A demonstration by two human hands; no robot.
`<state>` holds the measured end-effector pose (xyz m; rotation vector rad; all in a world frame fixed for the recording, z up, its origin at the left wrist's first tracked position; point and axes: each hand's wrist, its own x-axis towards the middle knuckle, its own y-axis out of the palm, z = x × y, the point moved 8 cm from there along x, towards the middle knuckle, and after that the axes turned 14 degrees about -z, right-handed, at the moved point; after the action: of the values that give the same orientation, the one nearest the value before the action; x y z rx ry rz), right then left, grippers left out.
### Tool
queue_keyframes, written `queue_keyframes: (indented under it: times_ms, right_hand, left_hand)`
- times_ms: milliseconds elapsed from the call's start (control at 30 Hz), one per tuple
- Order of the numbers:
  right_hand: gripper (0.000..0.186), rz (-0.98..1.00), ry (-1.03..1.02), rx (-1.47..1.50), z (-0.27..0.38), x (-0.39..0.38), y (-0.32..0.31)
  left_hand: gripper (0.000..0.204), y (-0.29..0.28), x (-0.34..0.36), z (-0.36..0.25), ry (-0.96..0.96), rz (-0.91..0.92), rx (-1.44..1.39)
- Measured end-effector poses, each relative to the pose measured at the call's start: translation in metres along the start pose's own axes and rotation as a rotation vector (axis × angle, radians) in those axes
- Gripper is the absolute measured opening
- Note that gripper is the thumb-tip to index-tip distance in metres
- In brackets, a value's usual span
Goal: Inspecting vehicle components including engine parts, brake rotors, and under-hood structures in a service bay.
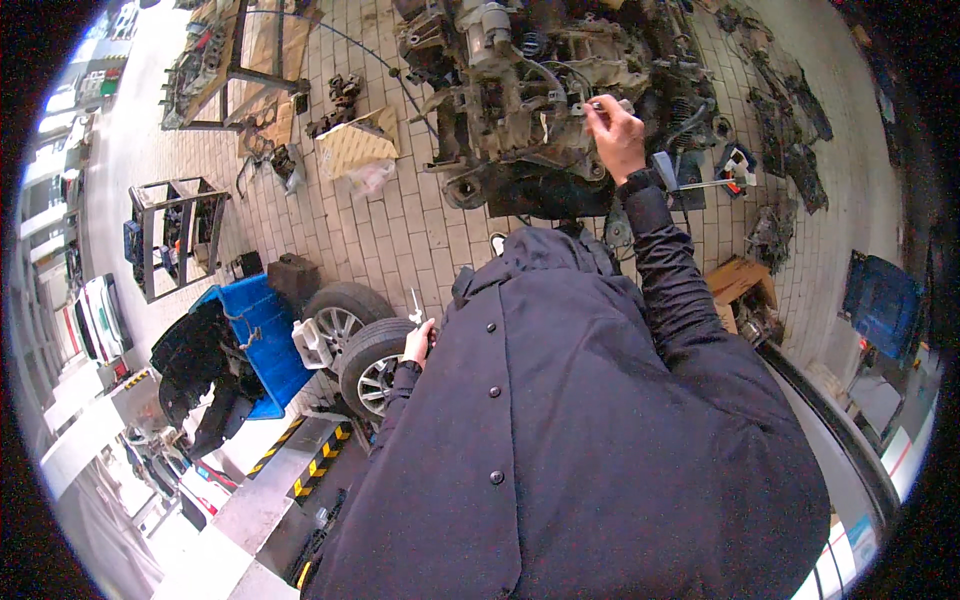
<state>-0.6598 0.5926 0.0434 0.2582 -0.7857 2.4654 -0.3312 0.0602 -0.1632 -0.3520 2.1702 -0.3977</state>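
Note:
My right hand (pixel 617 138) reaches out over a dirty engine assembly (pixel 530 120). Its fingers are pinched together at the metal parts, and what is between them is too small to make out. Down at my left side, my left hand (pixel 418 343) is closed around a slim tool with a pale, thin shaft (pixel 415 303). That shaft points away from me, while the lower end of the tool is hidden in my fist. Just left of this hand lie two car wheels (pixel 372 377) with silver rims.
A blue bin (pixel 265 345) stands at left beside a black plastic part (pixel 195 370). Metal frames (pixel 178 235) and flattened cardboard (pixel 360 145) are on the tiled floor. At right are an open cardboard box (pixel 740 285) and dark loose parts (pixel 800 170).

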Motion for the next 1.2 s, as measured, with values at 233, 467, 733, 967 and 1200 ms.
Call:
queue_keyframes:
  times_ms: [233,467,733,967,1200]
  right_hand:
    - [0.014,0.018,-0.224,-0.096,0.019,-0.003,0.013]
    - [0.015,0.003,0.142,0.022,-0.028,0.005,-0.014]
    - [0.017,0.009,-0.267,-0.051,0.022,0.001,0.017]
    - [0.018,0.023,-0.172,-0.184,0.005,0.012,0.001]
    - [0.018,0.029,-0.029,-0.084,-0.004,0.017,-0.007]
  left_hand:
    - [0.027,0.001,0.002,0.016,0.005,-0.019,0.000]
    - [0.024,0.007,-0.011,0.006,-0.062,-0.017,-0.038]
    - [0.025,0.002,-0.004,0.016,0.052,-0.010,-0.022]
    - [0.024,-0.009,-0.008,0.017,0.040,-0.035,-0.056]
    - [0.024,-0.009,-0.013,0.014,-0.021,-0.032,-0.032]
